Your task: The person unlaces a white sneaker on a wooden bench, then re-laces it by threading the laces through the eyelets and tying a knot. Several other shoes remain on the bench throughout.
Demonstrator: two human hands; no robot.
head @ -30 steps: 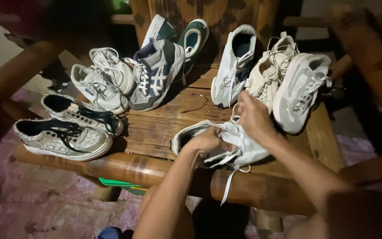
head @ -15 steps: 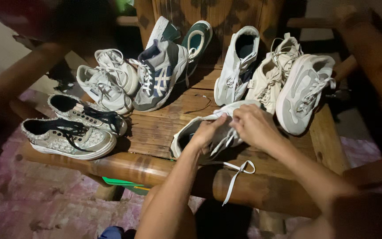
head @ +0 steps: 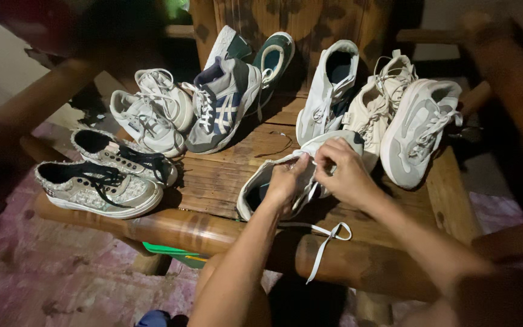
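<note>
Fingers of both hands pinch one white sneaker's lace.

The left hand (head: 284, 181) and right hand (head: 341, 172) close on the lace (head: 325, 233) of the white sneaker (head: 261, 184), near the wooden bench's (head: 213, 175) front edge, lying diagonally, opening toward the front-left.

Dim wooden bench (head: 213, 233), pink floor (head: 62, 284)

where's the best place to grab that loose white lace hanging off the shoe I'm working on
Probably the loose lace is best taken near its free end, where it hangs past the front edge of the wooden bench. Come from below and in front: that stretch is clear of the white shoe and both hands.
</note>
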